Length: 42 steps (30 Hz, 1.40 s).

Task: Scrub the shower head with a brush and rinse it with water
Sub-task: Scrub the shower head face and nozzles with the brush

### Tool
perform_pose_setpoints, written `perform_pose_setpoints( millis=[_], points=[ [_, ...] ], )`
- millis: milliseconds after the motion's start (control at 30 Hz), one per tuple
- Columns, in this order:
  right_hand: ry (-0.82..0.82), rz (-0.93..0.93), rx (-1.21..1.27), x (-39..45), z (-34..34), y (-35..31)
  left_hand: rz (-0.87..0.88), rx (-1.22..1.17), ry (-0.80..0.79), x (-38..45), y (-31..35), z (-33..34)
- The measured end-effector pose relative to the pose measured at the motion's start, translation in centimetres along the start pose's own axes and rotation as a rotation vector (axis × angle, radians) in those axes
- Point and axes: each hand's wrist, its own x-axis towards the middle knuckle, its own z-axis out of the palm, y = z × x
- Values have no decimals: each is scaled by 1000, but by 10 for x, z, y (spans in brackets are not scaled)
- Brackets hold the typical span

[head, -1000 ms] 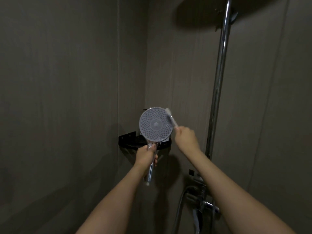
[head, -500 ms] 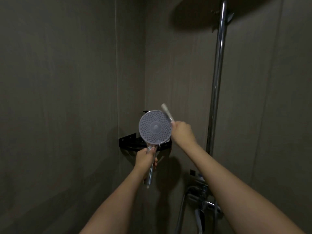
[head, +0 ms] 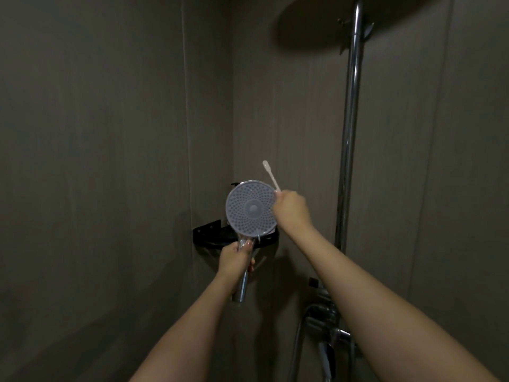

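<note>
The left hand [head: 234,257] grips the chrome handle of the upright shower head [head: 251,208], its round dotted face toward the camera. The right hand [head: 292,208] holds a slim white brush [head: 271,175] slanting up-left.

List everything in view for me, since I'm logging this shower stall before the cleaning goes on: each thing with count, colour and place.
hand shower head: one, pale grey round face with a chrome handle, held up in front of the corner
brush: one, white and thin, sticking up past the head's upper right edge
corner shelf: one, black, fixed in the wall corner behind the head
riser pipe: one, chrome, upright on the right wall
overhead shower: one, dark round disc, top of the pipe
mixer tap: one, chrome, lower right, with a hose
walls: grey-brown panels all round
left hand: one, fingers gripping the chrome handle
right hand: one, holding the brush
</note>
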Motion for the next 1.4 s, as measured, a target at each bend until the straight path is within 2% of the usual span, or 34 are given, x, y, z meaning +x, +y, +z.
perform_pose_setpoints(
  millis=[100,167,233,267,333,367,400,467,500,567,600,633,700,733,800,900,1000,1067,1100,1200,1300,1400],
  points=[
    [-301,65,20,-12,2,-12,13,30,6,-1,-1,0],
    [-229,44,36,-12,-2,-15,13,49,-2,-2,0,0],
    [-33,17,3,-1,-4,-11,8,54,-14,-2,2,0],
    [-57,31,-1,-2,-4,-14,7,61,-23,-2,2,0],
    [-312,67,-3,-8,2,-16,-1,78,-40,-4,2,0],
    [-340,51,-8,-12,3,-17,-5,82,-42,-4,2,0],
    [-290,22,-16,-12,2,-18,-5,87,-42,-5,1,0],
    [-85,-22,-24,-4,-1,-12,0,89,-35,-4,2,1],
    [-96,-9,-53,-3,-1,-11,2,85,-31,-4,3,1],
    [-326,25,-49,-10,1,-10,-1,74,-25,-5,3,1],
    [-342,19,-27,-13,2,-9,0,67,-22,-5,3,0],
    [-293,7,-41,-13,2,-9,3,62,-20,-4,4,0],
    [-85,-13,-30,-5,-3,-2,6,54,-24,-5,4,0],
    [-94,-13,-29,-2,-3,0,9,49,-22,-5,5,0],
    [-262,-42,-79,-8,-2,5,1,36,-13,-5,5,0],
    [-150,-18,-55,-13,-3,12,-22,-9,-13,-4,5,-2],
    [-332,7,-33,-15,2,18,5,17,-15,-1,4,-4],
    [-275,-42,-22,-13,2,23,13,20,-28,1,3,-5],
    [-246,-35,-18,-13,-1,23,0,-7,-39,1,3,-4],
    [-340,-69,-13,-11,-7,27,-143,-227,-71,-1,6,-1],
    [-208,-117,114,-9,-17,34,-282,-440,-166,2,14,-5],
    [-317,-97,-46,-11,-22,44,-273,-490,-250,3,24,-9]
  ],
)
